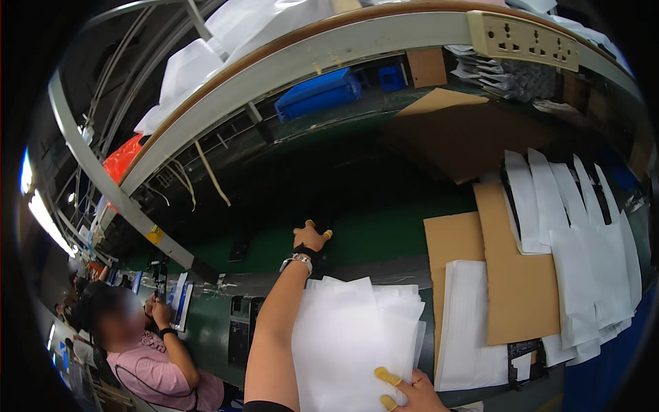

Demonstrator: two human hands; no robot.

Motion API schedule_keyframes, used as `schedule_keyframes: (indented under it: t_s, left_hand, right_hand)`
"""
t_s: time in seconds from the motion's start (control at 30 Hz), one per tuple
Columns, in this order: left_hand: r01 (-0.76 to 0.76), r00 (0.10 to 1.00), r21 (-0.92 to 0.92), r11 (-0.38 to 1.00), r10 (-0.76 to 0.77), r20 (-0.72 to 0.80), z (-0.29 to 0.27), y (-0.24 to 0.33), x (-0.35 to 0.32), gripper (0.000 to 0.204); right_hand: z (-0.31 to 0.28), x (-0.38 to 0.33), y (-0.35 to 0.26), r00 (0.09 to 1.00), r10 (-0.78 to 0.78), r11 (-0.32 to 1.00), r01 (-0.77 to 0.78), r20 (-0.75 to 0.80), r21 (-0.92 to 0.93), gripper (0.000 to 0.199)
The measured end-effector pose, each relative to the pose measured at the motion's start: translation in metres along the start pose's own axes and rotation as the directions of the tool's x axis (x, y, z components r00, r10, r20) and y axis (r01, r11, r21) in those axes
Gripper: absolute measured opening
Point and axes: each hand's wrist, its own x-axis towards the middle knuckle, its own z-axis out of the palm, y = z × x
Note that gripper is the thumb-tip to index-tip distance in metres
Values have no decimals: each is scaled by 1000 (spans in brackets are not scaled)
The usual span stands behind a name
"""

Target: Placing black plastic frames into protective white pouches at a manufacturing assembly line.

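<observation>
Long green bench (401, 237) with a messy white stack (343, 336)

Far beyond the white stack, a pale shelf beam (329, 56) ran over the bench, and a blue bin (319, 95) showed below it. The stack was near the person's body, its far edge all ragged, with sheets poking out on the right. The right hand (420, 395) was at its near right corner, with two yellow-capped fingertips (388, 375) on the top sheet. I couldn't see underneath, so I couldn't tell if that hand was closed on the sheets.

The left hand (311, 237) reached past the stack's far left corner, its fingers bent. I couldn't tell if it had some small thing in it.

To me, the sheets looked easy to spill. If only the top one was pressed, the ones under it could slide out. The shiny bracelet (297, 259) was near the stack's far left corner, so a low pull of that arm might catch a sheet and bend it.

Right of the stack there was only a thin gap before the brown cardboard (519, 275), so a fast push could bump it. Left of the stack, past the forearm (280, 329), lay black frames (239, 336), and farther left was a person in a pink shirt (151, 360), so a wide elbow had less room. Most room was beyond the stack, over the dim green top.
</observation>
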Motion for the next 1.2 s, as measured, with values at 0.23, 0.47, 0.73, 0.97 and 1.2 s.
schedule_keyframes:
  t_s: [0.23, 0.47, 0.73, 0.97, 1.2]
  left_hand:
    - [-546, 831, -185, 817, 556, 2, -38, 122, -32, 48]
    - [-885, 316, -302, 355, 933, 172, 18, 276, -199, 52]
    - [-726, 640, -225, 650, 758, 126, 61, 316, -231, 45]
    - [-519, 781, -602, 607, 623, -45, 77, 224, -142, 37]
    - [-637, 662, -677, 368, 711, -236, -77, 158, -186, 21]
  right_hand:
    - [-6, -2, 7, 998, 47, 998, -46, 34, -45, 53]
    - [0, -8, 8, 998, -55, 999, 55, 13, -3, 57]
    - [4, -8, 20, 995, -9, 999, 13, 102, -37, 48]
    - [5, -8, -2, 988, 22, 992, -3, 153, -126, 48]
    - [-6, -4, -1, 996, -36, 998, 40, 78, -50, 49]
